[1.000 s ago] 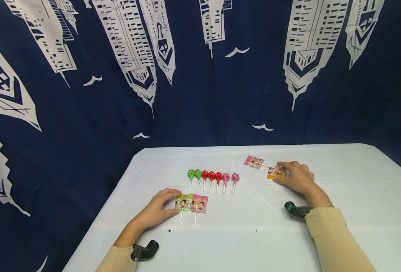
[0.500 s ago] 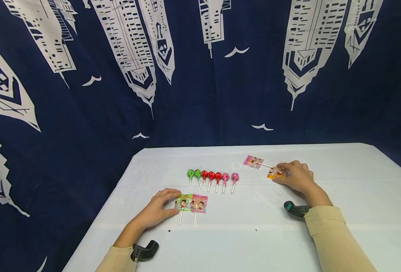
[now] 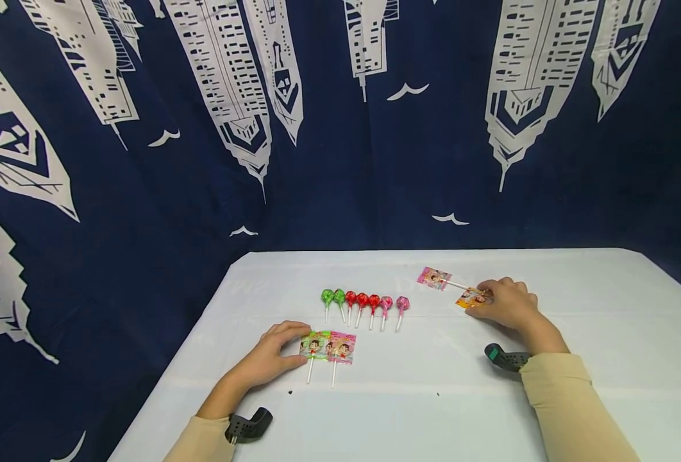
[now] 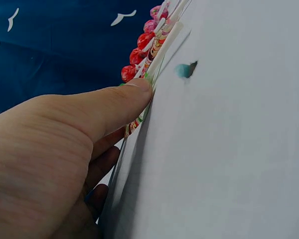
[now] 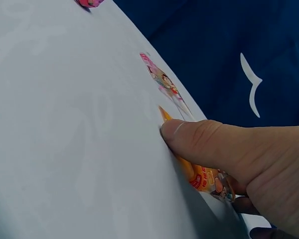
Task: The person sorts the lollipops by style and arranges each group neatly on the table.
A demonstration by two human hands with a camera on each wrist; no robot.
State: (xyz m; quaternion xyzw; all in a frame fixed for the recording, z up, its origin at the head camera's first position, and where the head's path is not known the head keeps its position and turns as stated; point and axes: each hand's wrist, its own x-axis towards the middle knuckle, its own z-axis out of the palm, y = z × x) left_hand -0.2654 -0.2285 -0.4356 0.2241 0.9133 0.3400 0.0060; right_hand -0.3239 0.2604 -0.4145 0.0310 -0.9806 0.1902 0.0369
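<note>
At the right, my right hand (image 3: 510,305) pinches a lollipop in a flat orange wrapper (image 3: 470,298), thumb on the near edge and fingers on the far side. Its stick is hidden by the hand. Just beyond lies a lollipop in a flat pink wrapper (image 3: 433,278), its stick pointing toward that hand. My left hand (image 3: 268,358) holds the left end of a lollipop in a flat green wrapper (image 3: 313,346) between thumb and index finger. Against it lies another pink-wrapped flat lollipop (image 3: 344,348); both sticks point toward me. In the left wrist view the thumb (image 4: 124,102) covers part of the green wrapper.
Behind the left pair runs a row of round lollipops, from green (image 3: 327,296) through red (image 3: 362,300) to pink (image 3: 402,303). The white table (image 3: 386,417) ends at a dark blue printed curtain (image 3: 329,205). Two small dark specks mark the tabletop.
The orange-wrapped lollipop has turned clockwise under my right hand, and its stick, visible earlier above the fingers, is now hidden. My left hand and its pair stay put; the head view shifts slightly.
</note>
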